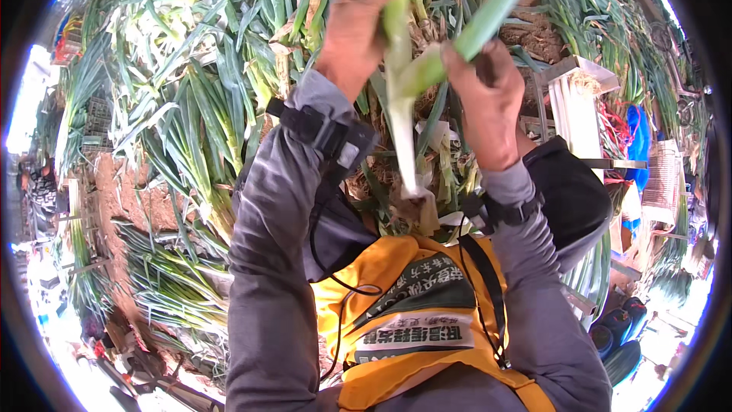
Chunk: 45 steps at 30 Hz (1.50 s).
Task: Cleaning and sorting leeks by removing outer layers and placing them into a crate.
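Note:
A long leek (402,133) hangs upright in front of me, its white root end down toward my lap and its green top beyond the upper edge. My left hand (354,34) is closed around the green upper part of the stalk. One outer leaf (488,23) bends away to the upper right from the stalk, and my right hand (486,95) grips it close to where it splits off. The right fingertips are partly hidden behind the leaf. Papery peelings (419,210) lie beneath the root end, between my knees.
Heaps of leeks (202,118) cover the ground ahead and to the left. To the right stands a metal rack (583,72) with white leek stalks on it. Beyond it are a blue bag (637,145) and a ribbed crate (662,179). Dark shoes (621,328) sit lower right.

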Each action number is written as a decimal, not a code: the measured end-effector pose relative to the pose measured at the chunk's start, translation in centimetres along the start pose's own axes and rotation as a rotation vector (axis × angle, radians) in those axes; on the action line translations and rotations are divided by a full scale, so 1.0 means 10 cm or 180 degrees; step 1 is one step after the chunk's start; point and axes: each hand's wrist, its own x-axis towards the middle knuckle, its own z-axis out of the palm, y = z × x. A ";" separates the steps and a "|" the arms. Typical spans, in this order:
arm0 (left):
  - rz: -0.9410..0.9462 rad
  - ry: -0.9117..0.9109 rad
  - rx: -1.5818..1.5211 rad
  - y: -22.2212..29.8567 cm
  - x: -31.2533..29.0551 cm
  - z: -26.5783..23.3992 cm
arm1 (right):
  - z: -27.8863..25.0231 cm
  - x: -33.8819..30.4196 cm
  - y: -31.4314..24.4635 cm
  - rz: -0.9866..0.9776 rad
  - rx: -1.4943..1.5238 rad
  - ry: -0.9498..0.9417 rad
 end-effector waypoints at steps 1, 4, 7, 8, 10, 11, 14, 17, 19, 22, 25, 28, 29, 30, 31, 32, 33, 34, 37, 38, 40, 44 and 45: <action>-0.0059 -0.0090 -0.0050 0.09 0.10 -0.15 | -0.04 -0.10 -0.03 -0.0098 -0.0324 -0.0177; 0.0121 0.0193 -0.0036 0.25 0.26 -0.40 | -0.09 -0.19 -0.17 0.0302 0.0148 -0.0345; 0.0727 -0.0302 0.0004 0.41 0.35 -0.56 | -0.30 -0.10 -0.10 0.0406 -0.0014 -0.0507; 0.0851 -0.0341 0.0030 0.43 0.37 -0.61 | -0.33 -0.10 -0.08 0.0467 0.0238 -0.0545; 0.0976 -0.0057 0.0089 0.47 0.34 -0.57 | -0.43 -0.22 -0.03 0.0711 0.0167 -0.0519; 0.1112 0.0205 0.0160 0.49 0.33 -0.55 | -0.49 -0.31 0.02 0.0873 -0.0050 -0.0526; 0.1575 0.0612 -0.0053 0.71 0.49 -0.95 | -0.65 -0.55 0.27 0.1247 0.0085 -0.0408; 0.1590 0.0824 0.0209 0.92 0.59 -1.36 | -0.91 -0.65 0.54 0.1798 -0.0486 -0.0629; 0.1457 0.1077 0.0161 0.94 0.64 -1.43 | -1.21 -0.83 1.20 0.1847 -0.1573 -0.1405; 0.1201 0.0870 0.0097 0.89 0.71 -1.44 | -1.82 -1.27 1.92 0.1433 -0.3582 -0.2161; 0.1128 0.0769 0.0095 1.26 0.75 -1.73 | -1.61 -1.33 1.76 0.1276 -0.3963 -0.2379; 0.0820 0.1004 0.0001 1.20 0.73 -1.82 | -0.87 -0.77 1.02 0.0444 -0.2222 -0.1888; 0.0747 0.1001 -0.0189 1.20 0.73 -1.93 | -0.64 -0.63 0.81 0.0165 -0.1740 -0.2119; 0.0658 0.0968 -0.0404 1.17 0.78 -2.01 | -0.50 -0.60 0.81 0.0176 -0.1775 -0.2063; 0.0496 0.0854 -0.0259 1.13 0.81 -1.99 | -0.43 -0.56 0.83 0.0141 -0.1809 -0.2397; 0.0481 0.1081 -0.0228 1.05 0.83 -1.97 | -0.44 -0.53 0.85 0.0111 -0.1836 -0.2739; 0.0506 0.1140 -0.0267 1.16 0.86 -2.08 | -0.43 -0.54 0.87 0.0092 -0.1809 -0.2761; 0.0517 0.1191 -0.0312 1.22 0.87 -2.15 | -0.43 -0.56 0.89 0.0251 -0.1417 -0.2777; 0.0577 0.0735 -0.0100 1.04 0.90 -2.25 | -0.50 -0.61 0.93 0.0739 -0.0566 -0.2515; 0.0310 0.0662 -0.0634 0.97 0.87 -2.28 | -0.52 -0.61 0.94 0.1040 -0.0113 -0.2230; 0.0567 0.0480 0.0550 0.96 0.89 -2.58 | -0.34 -0.48 0.87 0.1079 -0.0145 -0.2268; -0.0178 0.0813 0.0154 0.20 0.85 -1.95 | -0.24 -0.24 0.88 -0.0881 -0.1232 -0.2114; -0.0192 0.1028 0.0248 0.35 0.87 -1.97 | -0.09 -0.24 0.89 -0.1362 -0.1197 -0.2056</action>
